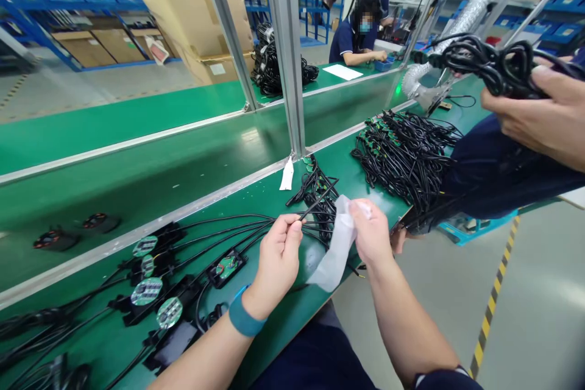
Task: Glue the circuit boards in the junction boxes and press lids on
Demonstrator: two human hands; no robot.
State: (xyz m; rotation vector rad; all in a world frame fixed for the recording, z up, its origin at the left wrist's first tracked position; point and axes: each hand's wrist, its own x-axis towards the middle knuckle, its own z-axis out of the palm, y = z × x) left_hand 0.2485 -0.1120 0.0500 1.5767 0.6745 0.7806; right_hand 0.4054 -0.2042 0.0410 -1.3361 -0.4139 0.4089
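Black plastic housings [227, 267] are lying on the left part of the green workbench [256, 198], one of them holding a small green board with a few coloured wires. Round circuit boards [146, 291] are resting among the neighbouring housings, though whether they are sitting inside or on top is hard to tell. Black leads [223, 233] are running from this group toward the middle of the bench. Farther off, cardboard boxes [117, 47] are standing on blue shelving, their contents not showing. A blue tray [384, 64] is sitting beside a co-worker [354, 39] across the line, and a turquoise crate [479, 228] is standing on the floor at the right.

At the bench, the left hand [280, 253] is pinching a thin black cable [317, 202] between thumb and curled forefinger, the cable slanting up and away to the right. The right hand [372, 234] is gripping a translucent white sheet [337, 250], fingers closed over its upper edge while the rest is hanging down toward the bench edge. Cable and sheet are staying just beside each other, in front of a small cable bundle [308, 187]. Another person's hand [543, 103] is holding a coiled black cable bunch [489, 64] at the upper right, above a large cable pile [402, 158].
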